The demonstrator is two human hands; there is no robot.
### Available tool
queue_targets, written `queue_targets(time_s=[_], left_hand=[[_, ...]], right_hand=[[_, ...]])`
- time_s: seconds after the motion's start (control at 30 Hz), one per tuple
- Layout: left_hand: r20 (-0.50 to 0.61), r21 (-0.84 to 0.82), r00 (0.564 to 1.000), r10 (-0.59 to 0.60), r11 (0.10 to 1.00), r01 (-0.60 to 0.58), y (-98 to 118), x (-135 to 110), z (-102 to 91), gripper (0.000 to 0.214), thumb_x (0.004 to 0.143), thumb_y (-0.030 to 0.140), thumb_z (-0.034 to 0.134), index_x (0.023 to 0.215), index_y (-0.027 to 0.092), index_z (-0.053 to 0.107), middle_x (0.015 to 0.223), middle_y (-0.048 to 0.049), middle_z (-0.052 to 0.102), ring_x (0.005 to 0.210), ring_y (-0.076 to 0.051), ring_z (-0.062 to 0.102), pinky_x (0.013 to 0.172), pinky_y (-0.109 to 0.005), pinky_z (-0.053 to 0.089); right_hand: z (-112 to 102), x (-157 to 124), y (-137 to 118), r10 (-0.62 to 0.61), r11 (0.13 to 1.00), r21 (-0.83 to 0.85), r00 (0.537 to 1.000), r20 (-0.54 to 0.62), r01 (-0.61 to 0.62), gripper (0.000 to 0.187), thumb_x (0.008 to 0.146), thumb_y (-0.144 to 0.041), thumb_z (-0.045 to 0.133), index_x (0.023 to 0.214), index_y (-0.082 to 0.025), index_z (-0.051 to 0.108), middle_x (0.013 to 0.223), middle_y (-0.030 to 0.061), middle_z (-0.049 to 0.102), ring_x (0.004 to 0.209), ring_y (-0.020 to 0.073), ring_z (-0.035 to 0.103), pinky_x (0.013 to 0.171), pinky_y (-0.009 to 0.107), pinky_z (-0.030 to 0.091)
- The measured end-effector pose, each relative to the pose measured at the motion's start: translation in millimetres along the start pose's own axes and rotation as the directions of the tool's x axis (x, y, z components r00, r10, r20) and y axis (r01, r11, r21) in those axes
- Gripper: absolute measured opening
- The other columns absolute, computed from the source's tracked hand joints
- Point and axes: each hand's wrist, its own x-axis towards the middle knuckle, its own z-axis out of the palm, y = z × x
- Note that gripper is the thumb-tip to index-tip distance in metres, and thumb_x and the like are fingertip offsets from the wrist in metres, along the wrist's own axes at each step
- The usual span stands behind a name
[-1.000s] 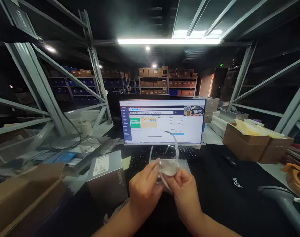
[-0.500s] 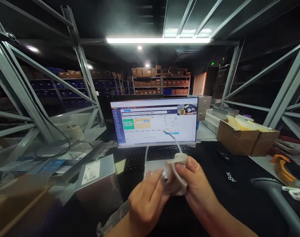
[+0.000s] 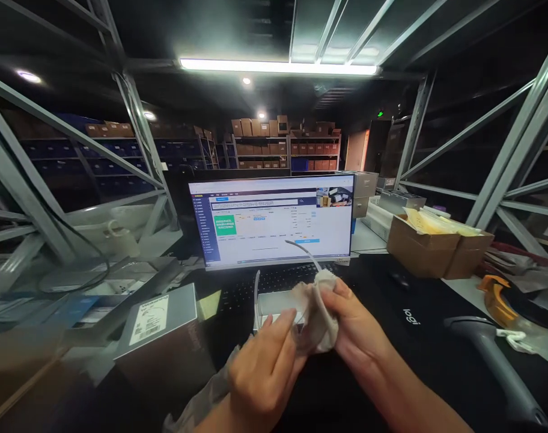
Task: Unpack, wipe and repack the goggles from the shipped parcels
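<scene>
A small off-white cloth pouch (image 3: 324,313) is up in front of me, its mouth turned to the left. My right hand (image 3: 357,322) grips its right side, thumb on the near face. My left hand (image 3: 267,358) has its fingers closed at the pouch's mouth, and what lies between the fingertips is hidden. From the pouch's top a pale curved strip or cord (image 3: 304,249) rises across the monitor. Behind my left fingers sits a light grey box (image 3: 278,300), partly covered. Translucent plastic wrapping (image 3: 206,400) lies under my left forearm.
A grey labelled box (image 3: 161,328) stands left, beside a yellow note (image 3: 210,304). Ahead are a keyboard (image 3: 240,296) and a monitor (image 3: 265,222). A mouse (image 3: 399,280), barcode scanner (image 3: 494,355), tape dispenser (image 3: 502,300) and cardboard boxes (image 3: 418,249) occupy the right side.
The view has shifted slightly to the right. The pouch's mouth looks wider, with a fold raised on its left side. Both hands stay at the pouch.
</scene>
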Motion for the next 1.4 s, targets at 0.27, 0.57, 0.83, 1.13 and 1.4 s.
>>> queue_targets(time_s=[0.27,0.57,0.83,1.13,1.4], left_hand=[[0.004,0.056,0.997,-0.08,0.995,0.08,-16,6,-15.7,0.014,0.093,0.016,0.061,0.104,0.01,0.066,0.104,-0.0176,0.076,0.091,-0.024,0.075,0.077,-0.031,0.059],[0.003,-0.069,0.993,0.12,0.99,-0.12,-22,4,-7.6,0.015,0.087,0.013,0.07,0.1,0.008,0.067,0.107,-0.0195,0.075,0.104,-0.027,0.072,0.096,-0.039,0.059],[0.098,-0.169,0.993,-0.06,0.983,0.076,-42,16,-17.3,0.016,0.085,0.01,0.068,0.101,0.014,0.067,0.11,-0.0107,0.076,0.109,-0.024,0.071,0.104,-0.042,0.055],[0.228,-0.345,0.974,0.01,0.936,0.071,-50,30,-28.2,0.014,0.08,0.007,0.062,0.087,0.018,0.067,0.109,-0.0057,0.076,0.106,-0.021,0.072,0.102,-0.04,0.057],[0.483,-0.4,0.857,0.18,0.916,0.033,-45,26,-29.9,0.016,0.083,0.007,0.06,0.093,0.02,0.064,0.12,-0.0034,0.072,0.112,-0.019,0.068,0.108,-0.038,0.051]], right_hand=[[16,-22,52,-0.168,0.98,-0.115,0.985,-0.03,0.163,0.068,0.05,-0.027,0.092,0.049,-0.021,0.025,0.05,-0.0057,0.042,0.05,0.008,0.036,0.048,0.021,0.035],[4,-9,7,0.056,0.995,0.083,0.998,-0.03,-0.053,0.043,0.045,-0.026,0.097,0.064,-0.02,0.059,0.068,-0.002,0.066,0.063,0.0134,0.059,0.067,0.027,0.053],[-29,27,-16,0.11,0.99,-0.093,0.993,0.052,-0.105,0.04,0.061,-0.047,0.091,0.081,-0.018,0.07,0.069,-0.0003,0.068,0.062,0.0142,0.061,0.067,0.027,0.053],[-68,13,-73,-0.474,0.671,-0.622,0.878,0.06,0.404,0.039,0.068,-0.055,0.085,0.067,-0.02,0.066,0.059,-0.0013,0.056,0.055,0.0132,0.047,0.057,0.027,0.045],[-42,-4,-58,-0.12,0.392,-0.803,0.891,0.439,0.449,0.041,0.079,-0.033,0.077,0.053,-0.022,0.048,0.053,-0.009,0.038,0.053,0.0108,0.036,0.121,0.045,0.021]])
